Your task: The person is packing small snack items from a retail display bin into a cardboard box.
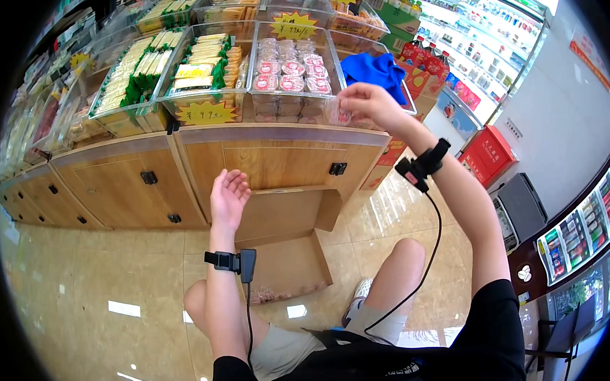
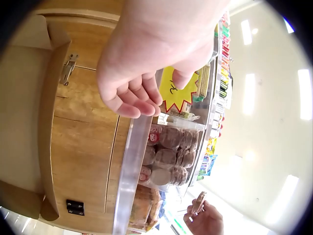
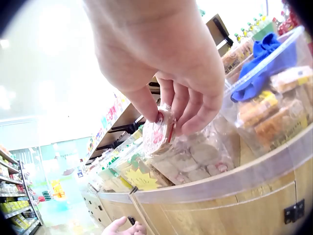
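Note:
My right hand [image 1: 376,107] is raised at the front right corner of a clear bin. Between thumb and fingers it pinches a round, flat snack in clear wrapping [image 3: 155,136], with a pink-and-white label on its face. Similar round wrapped snacks [image 1: 292,79] stand in stacks inside that bin. My left hand [image 1: 229,199] is held in front of the wooden cabinet with fingers loosely bent and nothing in it. Below it, an open cardboard box [image 1: 301,262] lies on the floor, with a few small wrapped pieces near its front edge.
A blue cloth [image 1: 373,73] hangs over the neighbouring bin on the right. Long packaged snacks [image 1: 207,58] fill bins to the left. Yellow price signs [image 1: 206,113] are fixed on the bins. A red box [image 1: 487,156] stands by the wall at right.

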Action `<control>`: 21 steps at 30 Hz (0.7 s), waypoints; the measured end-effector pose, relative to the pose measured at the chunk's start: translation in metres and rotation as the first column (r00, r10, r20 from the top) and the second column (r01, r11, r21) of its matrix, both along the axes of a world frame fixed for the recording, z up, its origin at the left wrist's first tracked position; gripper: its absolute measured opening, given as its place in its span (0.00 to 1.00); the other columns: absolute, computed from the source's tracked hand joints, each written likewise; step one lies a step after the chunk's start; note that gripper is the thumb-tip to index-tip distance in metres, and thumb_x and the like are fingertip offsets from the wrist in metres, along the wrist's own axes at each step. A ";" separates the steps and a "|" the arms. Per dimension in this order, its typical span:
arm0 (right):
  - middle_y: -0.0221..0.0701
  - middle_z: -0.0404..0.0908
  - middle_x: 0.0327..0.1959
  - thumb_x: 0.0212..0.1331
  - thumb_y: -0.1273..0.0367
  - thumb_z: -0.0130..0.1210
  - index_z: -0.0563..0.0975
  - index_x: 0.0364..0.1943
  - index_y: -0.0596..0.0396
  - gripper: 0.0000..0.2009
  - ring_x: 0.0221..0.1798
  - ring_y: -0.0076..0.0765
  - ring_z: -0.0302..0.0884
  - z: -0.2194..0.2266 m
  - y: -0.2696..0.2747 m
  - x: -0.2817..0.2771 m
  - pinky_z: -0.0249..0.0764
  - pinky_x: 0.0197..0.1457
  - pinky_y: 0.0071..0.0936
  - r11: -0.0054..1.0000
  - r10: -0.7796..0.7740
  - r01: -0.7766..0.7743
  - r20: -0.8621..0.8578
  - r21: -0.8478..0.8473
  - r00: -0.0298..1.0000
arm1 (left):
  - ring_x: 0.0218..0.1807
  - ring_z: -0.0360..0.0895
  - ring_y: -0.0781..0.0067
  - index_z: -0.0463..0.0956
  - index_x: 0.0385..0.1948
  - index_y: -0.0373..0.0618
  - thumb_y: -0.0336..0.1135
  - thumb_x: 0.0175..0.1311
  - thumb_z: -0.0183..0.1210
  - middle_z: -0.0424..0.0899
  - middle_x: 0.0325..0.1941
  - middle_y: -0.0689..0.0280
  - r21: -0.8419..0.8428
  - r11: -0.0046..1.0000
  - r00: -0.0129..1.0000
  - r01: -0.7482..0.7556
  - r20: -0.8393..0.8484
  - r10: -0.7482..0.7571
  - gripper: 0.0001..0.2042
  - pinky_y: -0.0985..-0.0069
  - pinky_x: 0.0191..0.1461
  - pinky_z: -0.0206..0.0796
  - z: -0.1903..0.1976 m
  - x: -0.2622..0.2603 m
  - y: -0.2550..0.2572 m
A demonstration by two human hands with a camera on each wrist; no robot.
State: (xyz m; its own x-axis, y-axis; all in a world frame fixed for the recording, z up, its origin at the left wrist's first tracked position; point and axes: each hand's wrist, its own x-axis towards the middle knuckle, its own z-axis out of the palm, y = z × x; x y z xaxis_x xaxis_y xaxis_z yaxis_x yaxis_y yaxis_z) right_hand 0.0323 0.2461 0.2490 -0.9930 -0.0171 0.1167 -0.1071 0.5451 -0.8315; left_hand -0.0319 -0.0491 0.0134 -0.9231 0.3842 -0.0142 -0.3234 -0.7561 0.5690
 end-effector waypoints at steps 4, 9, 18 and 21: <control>0.24 0.78 0.38 0.60 0.66 0.54 0.76 0.44 0.54 0.11 0.42 0.20 0.75 0.032 0.006 -0.026 0.71 0.44 0.21 0.993 -0.012 0.019 -0.065 0.113 0.998 | 0.38 0.73 0.75 0.72 0.40 0.43 0.48 0.63 0.51 0.77 0.38 0.65 0.010 1.000 1.000 0.011 -0.013 -0.010 0.17 0.76 0.44 0.67 0.001 0.001 0.003; 0.27 0.80 0.38 0.60 0.65 0.53 0.76 0.44 0.56 0.12 0.42 0.23 0.77 0.066 0.010 -0.060 0.72 0.45 0.23 0.991 -0.041 0.052 -0.090 0.120 0.995 | 0.37 0.73 0.76 0.72 0.40 0.43 0.47 0.65 0.49 0.77 0.37 0.65 0.005 1.000 1.000 0.017 -0.002 -0.017 0.16 0.76 0.43 0.68 0.009 0.005 0.008; 0.29 0.80 0.31 0.53 0.70 0.57 0.79 0.37 0.57 0.09 0.33 0.24 0.77 0.084 0.019 -0.126 0.73 0.33 0.22 0.979 -0.137 0.162 -0.190 0.121 0.972 | 0.37 0.74 0.75 0.73 0.39 0.43 0.47 0.65 0.50 0.77 0.37 0.65 0.041 0.999 1.000 0.011 -0.010 -0.011 0.16 0.76 0.43 0.68 0.015 0.006 0.008; 0.28 0.80 0.29 0.50 0.72 0.58 0.81 0.34 0.58 0.08 0.32 0.24 0.77 0.083 0.022 -0.144 0.72 0.31 0.23 0.972 -0.152 0.184 -0.206 0.145 0.967 | 0.37 0.74 0.75 0.73 0.39 0.43 0.47 0.65 0.49 0.77 0.37 0.66 0.054 0.999 1.000 0.008 -0.013 -0.008 0.16 0.75 0.43 0.68 0.018 0.007 0.008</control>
